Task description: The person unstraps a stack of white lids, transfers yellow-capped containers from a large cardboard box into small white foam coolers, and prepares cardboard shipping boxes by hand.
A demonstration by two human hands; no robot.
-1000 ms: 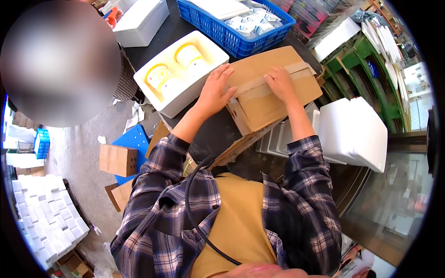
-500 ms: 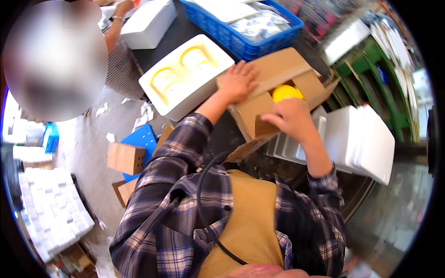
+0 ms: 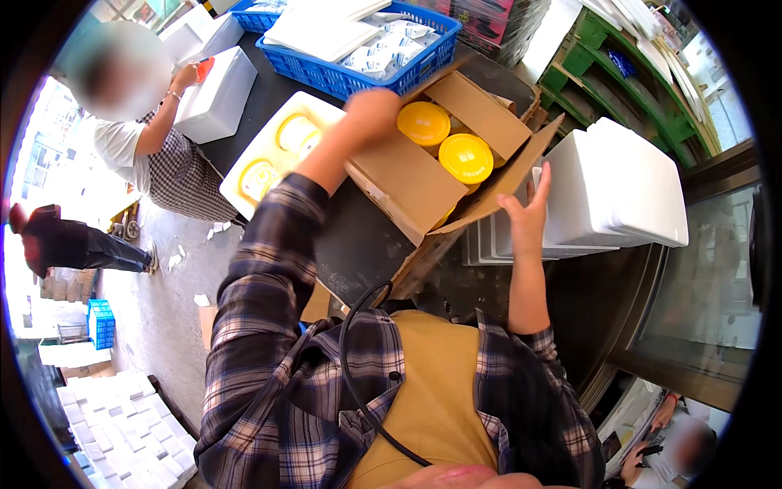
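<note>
A brown cardboard box is seen open on the dark table top, with its flaps spread out. Two round yellow lids of tubs are seen side by side inside it.

The left arm is stretched far forward in a blue and white checked sleeve. The left hand is laid on the far left edge of the box. It is blurred, so it cannot be told how far it is open or whether the flap is gripped.

The right arm is bent up at the elbow, with the forearm bare. The right hand is held open with its fingers spread and pointing up. It is placed at the near right flap of the box, just beside a stack of white foam lids. Nothing is gripped in it.

A white foam tray holding two yellow-rimmed tubs is seen to the left of the box. A blue plastic crate filled with white packs is seen behind the box. Another person in a checked apron is seen at the far left, with one hand on a white foam box.
</note>
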